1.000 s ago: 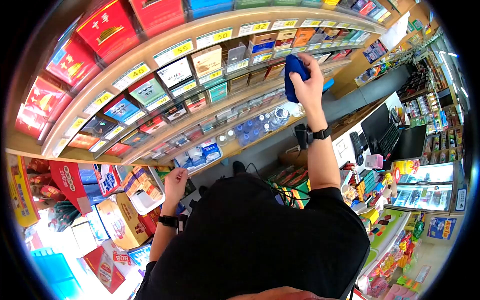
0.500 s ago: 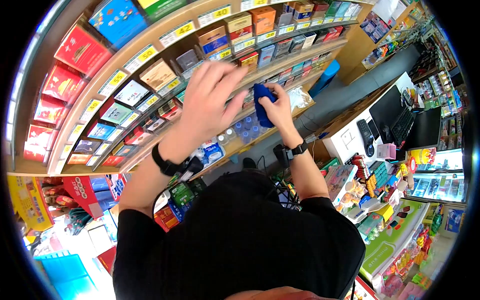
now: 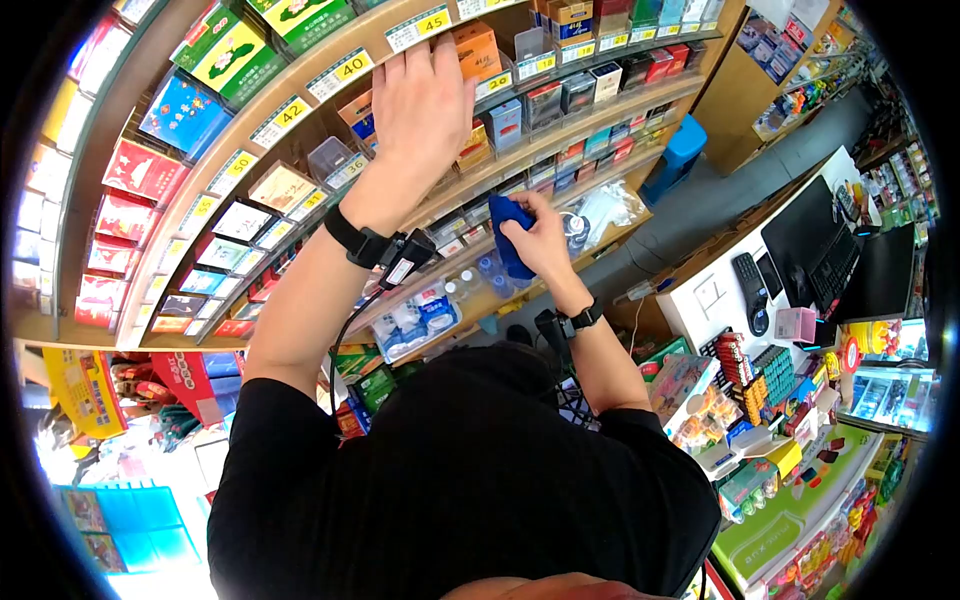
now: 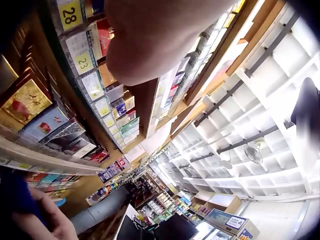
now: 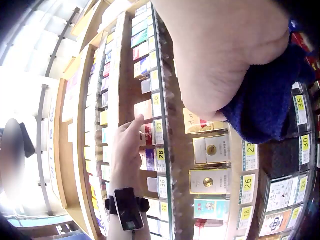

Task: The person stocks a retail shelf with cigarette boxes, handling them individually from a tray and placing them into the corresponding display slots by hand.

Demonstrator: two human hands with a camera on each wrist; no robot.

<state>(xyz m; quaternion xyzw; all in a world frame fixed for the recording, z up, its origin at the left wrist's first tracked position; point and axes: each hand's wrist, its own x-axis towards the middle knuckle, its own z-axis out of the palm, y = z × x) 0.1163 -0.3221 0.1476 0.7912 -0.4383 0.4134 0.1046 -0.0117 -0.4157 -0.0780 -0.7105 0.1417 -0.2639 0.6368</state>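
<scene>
My left hand [image 3: 420, 118] reaches into a shelf row of cigarette packs, fingers extended, tips up by the price strip marked 45. Beside its thumb stands an orange pack [image 3: 478, 52]; a blue pack [image 3: 358, 115] shows on the other side. In the right wrist view the left hand [image 5: 127, 150] covers part of a red pack [image 5: 149, 134]; its fingertips are hidden among the packs. Lower down, my right hand [image 3: 544, 240] grips a bunched dark blue cloth [image 3: 508, 238], thumb across it, in front of the lower shelves. The cloth [image 5: 272, 100] looks fuzzy close up.
Price labels [image 3: 338, 75] run along the curved shelf edges. Below stand water bottles [image 3: 490, 268] and a wrapped blue-white package [image 3: 425, 318]. To the right are a blue bin [image 3: 680, 150] and a white counter [image 3: 715, 290] with keyboard and monitors. A cable hangs from the left wrist.
My left hand has risen from low at the left, across the shelves, into the pack row. The right hand has come down and left with the cloth. The head view has shifted right along the shelves.
</scene>
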